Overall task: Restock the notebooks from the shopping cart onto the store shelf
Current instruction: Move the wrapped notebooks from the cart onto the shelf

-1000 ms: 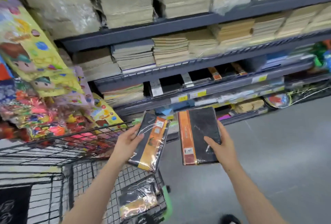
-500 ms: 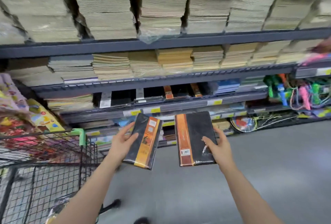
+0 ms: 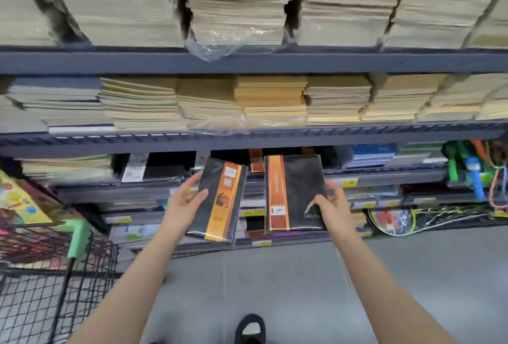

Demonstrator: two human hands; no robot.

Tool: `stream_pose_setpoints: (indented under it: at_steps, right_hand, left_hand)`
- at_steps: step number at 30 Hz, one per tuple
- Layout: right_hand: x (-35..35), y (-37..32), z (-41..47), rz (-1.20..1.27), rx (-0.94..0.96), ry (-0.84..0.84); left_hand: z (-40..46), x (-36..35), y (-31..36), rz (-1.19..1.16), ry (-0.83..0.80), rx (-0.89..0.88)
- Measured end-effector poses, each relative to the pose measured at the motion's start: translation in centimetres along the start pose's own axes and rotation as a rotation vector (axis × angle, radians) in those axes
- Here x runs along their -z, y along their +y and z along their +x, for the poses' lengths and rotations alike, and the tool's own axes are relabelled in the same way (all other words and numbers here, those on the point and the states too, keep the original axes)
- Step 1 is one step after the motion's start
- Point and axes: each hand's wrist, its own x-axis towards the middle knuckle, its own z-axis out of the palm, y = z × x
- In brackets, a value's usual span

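Left hand (image 3: 183, 203) grips a smaller black notebook (image 3: 217, 200) by its edge, thumb curled over the cover; right hand (image 3: 334, 206) clamps the larger notebook (image 3: 295, 192) (both shrink-wrapped), each held up before the shelf (image 3: 247, 140), shopping cart (image 3: 55, 275) at left.

1. The shopping cart (image 3: 55, 283) is cut off by the left and bottom edges of the view, so what it holds cannot be told.
2. The fingers of the left hand (image 3: 182, 203) lie hidden behind the small notebook (image 3: 217, 200), right of the cart.
3. The large notebook (image 3: 295, 192), further right of the cart, covers the shelf slot behind it.
4. The yellow price tags (image 3: 349, 182), right of the cart, are too blurred to read.
5. A shoe (image 3: 250, 328), right of the cart, is cut by the bottom edge.
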Motion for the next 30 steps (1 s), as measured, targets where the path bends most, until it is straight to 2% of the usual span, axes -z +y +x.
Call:
stream_pose_setpoints:
  at_steps: [7, 11, 14, 18, 23, 26, 30]
  right_hand:
    - [-3.6, 0.3, 8.1, 0.021, 0.176, -0.053]
    - [-5.4, -0.4, 12.6, -0.01, 0.305, -0.094]
    - [-5.4, 0.7, 14.1, -0.204, 0.455, -0.086]
    - [-4.5, 3.7, 14.8, -0.518, 0.747, -0.032]
    - [-5.7, 5.9, 15.5, -0.611, 0.921, 0.111]
    - [-6.7, 6.0, 15.6, -0.68, 0.973, 0.172]
    - [-6.8, 5.6, 15.3, -0.732, 0.922, 0.095]
  left_hand:
    - [5.2, -1.0, -4.0, -0.141, 0.133, -0.082]
    - [7.9, -2.1, -5.7, -0.223, 0.171, -0.199]
    - [9.8, -3.4, -6.6, -0.231, 0.18, -0.293]
    - [11.3, -5.3, -7.9, -0.199, 0.211, -0.407]
    - [11.4, -6.1, -9.3, -0.224, 0.214, -0.545]
    - [10.5, -6.0, -9.6, -0.272, 0.209, -0.562]
    - [9.4, -5.9, -9.8, -0.306, 0.161, -0.522]
